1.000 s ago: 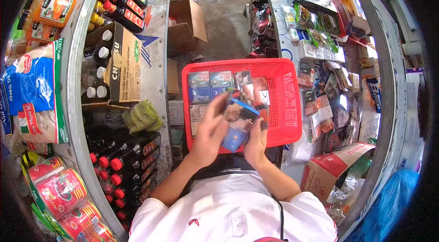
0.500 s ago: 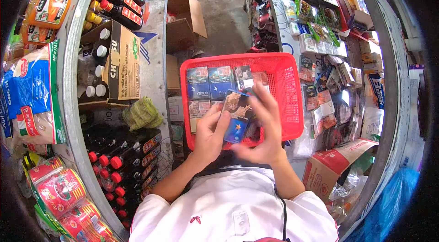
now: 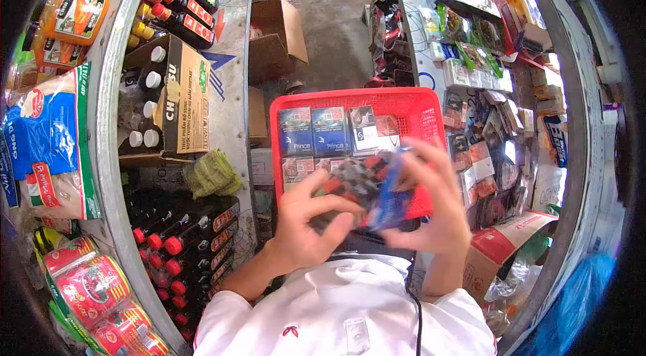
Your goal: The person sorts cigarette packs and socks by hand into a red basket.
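In front of my chest, over the near side of a red plastic basket [image 3: 356,92], I hold cigarette packs. My left hand [image 3: 306,221] is closed round a dark, motion-blurred cigarette pack [image 3: 351,181]. To its right, a blue cigarette pack [image 3: 389,202] stands tilted between the fingers and thumb of my right hand [image 3: 441,211], also blurred. Whether the two packs touch cannot be made out. Inside the basket lie blue Prince packs [image 3: 296,140], a black-and-white pack [image 3: 364,130] and others partly hidden by my hands.
On the left are a carton of capped bottles [image 3: 183,97], a green cloth [image 3: 212,174] and red-capped dark bottles [image 3: 173,245]. The right shelf bears many small packs [image 3: 481,161] and a torn carton [image 3: 501,241]. An open cardboard box [image 3: 286,33] stands beyond the basket.
My right hand has moved right and closed on the blue pack, which is turned edge-on. The dark pack now shows separately in my left hand. The view has shifted slightly.
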{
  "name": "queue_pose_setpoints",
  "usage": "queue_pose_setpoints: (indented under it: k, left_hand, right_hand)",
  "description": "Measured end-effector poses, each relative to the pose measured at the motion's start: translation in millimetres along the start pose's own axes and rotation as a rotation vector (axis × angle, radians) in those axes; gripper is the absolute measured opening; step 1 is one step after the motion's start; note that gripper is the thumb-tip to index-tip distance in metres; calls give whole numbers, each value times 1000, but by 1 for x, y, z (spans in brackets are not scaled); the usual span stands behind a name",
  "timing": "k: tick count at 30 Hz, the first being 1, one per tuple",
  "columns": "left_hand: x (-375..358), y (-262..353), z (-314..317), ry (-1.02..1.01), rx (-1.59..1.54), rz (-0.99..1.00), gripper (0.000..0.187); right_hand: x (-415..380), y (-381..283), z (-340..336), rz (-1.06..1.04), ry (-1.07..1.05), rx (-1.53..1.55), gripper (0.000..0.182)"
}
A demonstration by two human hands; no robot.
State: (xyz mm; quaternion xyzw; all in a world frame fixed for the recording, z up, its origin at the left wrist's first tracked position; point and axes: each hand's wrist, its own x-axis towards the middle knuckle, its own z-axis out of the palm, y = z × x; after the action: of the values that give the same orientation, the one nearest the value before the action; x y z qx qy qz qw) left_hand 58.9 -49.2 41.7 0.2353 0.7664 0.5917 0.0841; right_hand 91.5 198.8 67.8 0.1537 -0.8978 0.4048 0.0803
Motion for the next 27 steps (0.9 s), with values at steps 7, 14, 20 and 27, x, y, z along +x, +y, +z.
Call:
queue_pose_setpoints:
  k: [7,14,20,27]
  left_hand:
    - [-8,1,-43,456,-128,-99,57]
    - [-13,-5,-52,501,-39,-164,58]
    - [-18,-10,-50,508,10,-243,57]
    - [-21,-18,-52,531,-3,-257,57]
  right_hand:
    - [-17,51,-18,355,-230,-256,90]
    - [-25,76,6,302,-490,-155,84]
    - [-25,98,10,319,-713,-102,81]
    - [-16,91,11,390,-754,54,65]
